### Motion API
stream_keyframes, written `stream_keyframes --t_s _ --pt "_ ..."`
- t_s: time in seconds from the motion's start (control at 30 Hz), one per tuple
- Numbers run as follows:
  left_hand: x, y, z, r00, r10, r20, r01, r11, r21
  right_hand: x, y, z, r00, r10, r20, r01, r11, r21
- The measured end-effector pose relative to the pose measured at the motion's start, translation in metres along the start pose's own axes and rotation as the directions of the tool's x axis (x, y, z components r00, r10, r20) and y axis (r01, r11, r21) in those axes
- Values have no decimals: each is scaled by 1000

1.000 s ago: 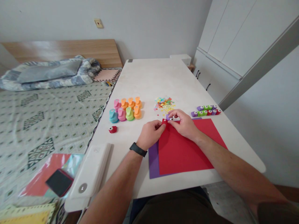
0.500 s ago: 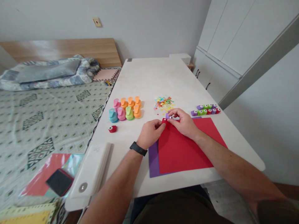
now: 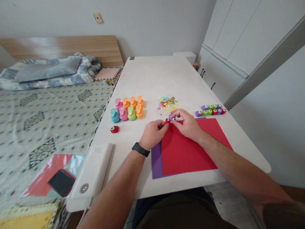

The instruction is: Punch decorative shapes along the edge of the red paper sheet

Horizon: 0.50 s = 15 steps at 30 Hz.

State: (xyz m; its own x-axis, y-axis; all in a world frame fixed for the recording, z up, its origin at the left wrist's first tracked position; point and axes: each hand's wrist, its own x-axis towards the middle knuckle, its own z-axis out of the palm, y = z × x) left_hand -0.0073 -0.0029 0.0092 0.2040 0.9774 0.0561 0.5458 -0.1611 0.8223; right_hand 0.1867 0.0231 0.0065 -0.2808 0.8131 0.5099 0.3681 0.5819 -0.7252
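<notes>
My left hand (image 3: 153,133) pinches the far left corner of a red sheet of paper (image 3: 190,154) between thumb and fingers. At that same corner, my right hand (image 3: 185,123) grips a small purple craft punch (image 3: 170,117), mostly hidden by the fingers. The punch sits at the far edge of the red sheet, and a small white spot shows on the paper beside it. Under the red sheet lies a purple sheet (image 3: 156,163), visible along the left side and the far edge.
Colourful paper confetti (image 3: 167,102) lies beyond my hands. Several large lever punches (image 3: 131,109) stand at left, near a small red punch (image 3: 114,129). Small punches (image 3: 209,110) form two rows at right. A white laminator-like machine (image 3: 91,171) occupies the table's left edge, beside a bed.
The view has tilted slightly, so the scene sits a little higher. Both hands keep the same hold on the paper corner and the purple punch.
</notes>
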Motion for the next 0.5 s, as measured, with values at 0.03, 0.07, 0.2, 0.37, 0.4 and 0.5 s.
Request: stream_keyframes --t_s 0.03,0.07,0.2,0.37,0.4,0.5 --pt "0 0 0 1000 -1 1 1 1000 11 0 0 0 1000 -13 4 13 1000 -5" --pt "0 0 0 1000 -3 1 3 1000 22 0 1 0 1000 -27 8 27 1000 -10" --pt "0 1 -1 1000 -4 -5 4 999 45 -1 2 -1 997 -77 15 77 997 -26" --pt "0 1 -1 1000 4 -5 -4 1000 24 -1 2 -1 996 -84 18 85 996 -36" --pt "0 2 -1 1000 1 -5 -1 1000 22 -1 2 0 996 -83 16 83 996 -35" --pt "0 3 -2 1000 -13 -8 13 1000 17 -1 3 1 999 -51 -3 51 998 -23"
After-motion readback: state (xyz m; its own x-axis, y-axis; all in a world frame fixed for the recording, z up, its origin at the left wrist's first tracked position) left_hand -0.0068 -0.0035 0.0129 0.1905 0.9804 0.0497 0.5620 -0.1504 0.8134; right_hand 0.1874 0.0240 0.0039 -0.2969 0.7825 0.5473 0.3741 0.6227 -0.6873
